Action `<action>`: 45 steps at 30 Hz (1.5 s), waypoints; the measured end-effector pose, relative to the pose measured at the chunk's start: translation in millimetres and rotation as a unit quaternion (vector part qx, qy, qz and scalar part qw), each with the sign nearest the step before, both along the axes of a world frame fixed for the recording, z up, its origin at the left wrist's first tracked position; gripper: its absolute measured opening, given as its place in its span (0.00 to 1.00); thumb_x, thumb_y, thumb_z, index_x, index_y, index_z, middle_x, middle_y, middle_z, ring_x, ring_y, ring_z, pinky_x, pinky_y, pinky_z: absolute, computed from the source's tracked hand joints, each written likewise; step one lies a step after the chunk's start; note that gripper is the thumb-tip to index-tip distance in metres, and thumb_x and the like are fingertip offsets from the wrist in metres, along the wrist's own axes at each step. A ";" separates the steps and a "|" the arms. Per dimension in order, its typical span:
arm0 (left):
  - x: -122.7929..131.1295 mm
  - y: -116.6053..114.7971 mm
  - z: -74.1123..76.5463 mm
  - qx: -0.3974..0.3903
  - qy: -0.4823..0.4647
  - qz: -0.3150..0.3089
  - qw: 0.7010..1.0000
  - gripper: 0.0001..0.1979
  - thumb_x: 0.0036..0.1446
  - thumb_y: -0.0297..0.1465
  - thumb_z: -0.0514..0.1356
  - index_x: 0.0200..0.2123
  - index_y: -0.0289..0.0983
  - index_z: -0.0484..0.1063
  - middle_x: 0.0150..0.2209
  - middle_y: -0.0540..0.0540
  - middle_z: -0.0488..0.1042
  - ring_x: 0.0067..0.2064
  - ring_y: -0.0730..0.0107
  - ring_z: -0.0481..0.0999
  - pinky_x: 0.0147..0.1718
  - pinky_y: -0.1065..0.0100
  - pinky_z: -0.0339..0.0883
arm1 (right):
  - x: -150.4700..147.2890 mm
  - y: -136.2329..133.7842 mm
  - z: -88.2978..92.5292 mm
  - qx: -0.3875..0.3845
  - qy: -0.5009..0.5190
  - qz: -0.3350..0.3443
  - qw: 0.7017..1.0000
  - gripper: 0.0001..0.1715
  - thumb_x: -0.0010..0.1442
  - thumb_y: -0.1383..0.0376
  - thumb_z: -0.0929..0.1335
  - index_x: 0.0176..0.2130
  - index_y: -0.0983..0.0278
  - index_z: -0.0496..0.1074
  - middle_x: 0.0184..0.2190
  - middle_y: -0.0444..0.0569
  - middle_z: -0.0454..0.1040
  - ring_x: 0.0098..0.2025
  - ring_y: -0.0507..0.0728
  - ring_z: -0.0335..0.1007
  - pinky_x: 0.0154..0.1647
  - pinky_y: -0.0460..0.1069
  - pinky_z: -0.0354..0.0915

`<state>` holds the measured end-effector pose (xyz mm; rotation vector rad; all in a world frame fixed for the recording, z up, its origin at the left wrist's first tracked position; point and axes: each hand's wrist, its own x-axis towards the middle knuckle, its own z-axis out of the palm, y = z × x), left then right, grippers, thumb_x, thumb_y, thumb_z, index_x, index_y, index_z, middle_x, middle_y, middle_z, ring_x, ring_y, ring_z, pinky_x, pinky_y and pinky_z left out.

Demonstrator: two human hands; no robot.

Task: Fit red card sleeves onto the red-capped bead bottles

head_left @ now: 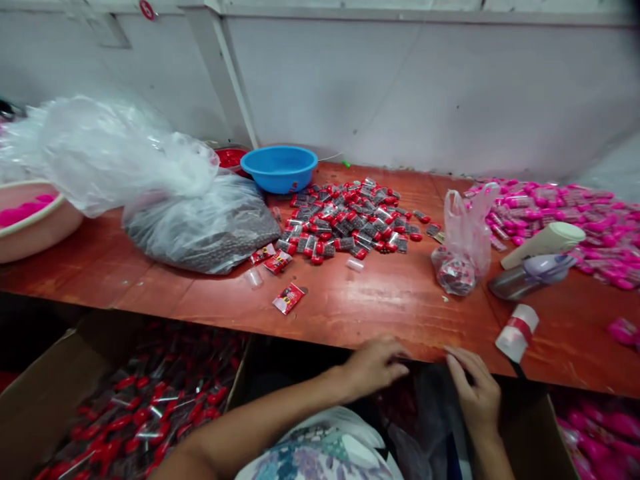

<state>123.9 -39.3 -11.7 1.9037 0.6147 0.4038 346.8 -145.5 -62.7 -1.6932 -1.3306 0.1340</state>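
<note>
While red-and-clear plastic tubes (345, 225) lie heaped, others sit boxed; I cannot tell whether left hand (371, 365) or right hand (477, 390) grips.

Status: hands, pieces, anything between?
Left hand, right hand at table edge, grips unclear. Red-capped containers heaped farther back. Small clear cup between.

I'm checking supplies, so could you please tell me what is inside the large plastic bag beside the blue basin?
Small dark pieces show through the bag; anything beneath them is hidden.
</note>
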 end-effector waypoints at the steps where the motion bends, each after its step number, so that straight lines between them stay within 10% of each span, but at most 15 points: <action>1: -16.9 16.8 6.1 0.001 -0.006 0.067 0.998 0.12 0.55 0.32 0.59 0.42 0.38 0.75 0.38 0.43 0.73 0.40 0.62 0.74 0.39 0.65 0.66 | -9.7 21.7 0.9 -0.002 0.022 -0.008 1.000 0.11 0.58 0.60 0.66 0.39 0.61 0.76 0.37 0.55 0.77 0.40 0.63 0.73 0.43 0.59 0.69; 6: -124.0 105.8 15.0 0.092 -0.004 0.362 0.928 0.08 0.54 0.32 0.58 0.36 0.38 0.77 0.34 0.44 0.75 0.35 0.64 0.74 0.37 0.63 0.66 | -60.1 134.0 10.5 -0.052 0.062 0.094 0.992 0.16 0.62 0.59 0.63 0.44 0.63 0.73 0.41 0.54 0.74 0.41 0.60 0.72 0.41 0.55 0.70; 11: -209.0 188.2 23.4 0.208 0.041 0.457 0.864 0.12 0.55 0.28 0.54 0.39 0.38 0.77 0.40 0.43 0.77 0.41 0.62 0.75 0.42 0.62 0.66 | -136.2 216.9 25.0 -0.057 -0.016 0.277 0.959 0.12 0.62 0.65 0.62 0.42 0.62 0.73 0.40 0.52 0.73 0.40 0.57 0.71 0.42 0.52 0.68; 18: -223.9 294.7 40.1 0.238 0.100 0.470 0.844 0.17 0.52 0.24 0.54 0.45 0.34 0.74 0.46 0.40 0.76 0.46 0.59 0.73 0.50 0.59 0.63 | -258.0 278.9 11.3 -0.080 -0.075 0.364 0.925 0.11 0.62 0.69 0.63 0.41 0.63 0.74 0.39 0.51 0.71 0.39 0.55 0.69 0.41 0.49 0.66; 24: -210.4 364.3 27.8 0.253 0.130 0.453 0.845 0.26 0.48 0.27 0.60 0.53 0.31 0.66 0.54 0.34 0.69 0.55 0.51 0.66 0.54 0.55 0.57 | -291.0 301.5 13.7 -0.096 -0.178 0.334 0.920 0.14 0.60 0.60 0.67 0.47 0.60 0.71 0.43 0.50 0.70 0.44 0.57 0.66 0.42 0.49 0.64; 29: -203.9 406.8 6.6 0.253 0.288 0.404 0.831 0.25 0.49 0.34 0.62 0.50 0.27 0.67 0.45 0.33 0.74 0.47 0.50 0.72 0.44 0.61 0.63 | -297.8 312.1 9.8 -0.137 -0.245 0.316 0.906 0.15 0.62 0.67 0.64 0.50 0.63 0.66 0.42 0.51 0.71 0.42 0.58 0.66 0.41 0.50 0.63; 37: -196.1 407.5 1.0 0.271 0.365 0.395 0.798 0.24 0.56 0.41 0.56 0.51 0.30 0.66 0.36 0.41 0.74 0.38 0.59 0.69 0.35 0.65 0.59 | -282.5 306.5 14.0 -0.120 -0.114 0.325 0.931 0.14 0.57 0.72 0.64 0.45 0.64 0.68 0.41 0.50 0.70 0.43 0.56 0.66 0.44 0.50 0.64; 45: -186.1 413.2 -0.2 0.267 0.389 0.441 0.763 0.22 0.55 0.41 0.55 0.50 0.35 0.67 0.36 0.41 0.73 0.38 0.56 0.71 0.35 0.61 0.59 | -113.8 286.0 17.2 -0.004 0.002 0.010 1.000 0.13 0.64 0.64 0.60 0.45 0.61 0.72 0.39 0.49 0.69 0.39 0.54 0.69 0.38 0.48 0.66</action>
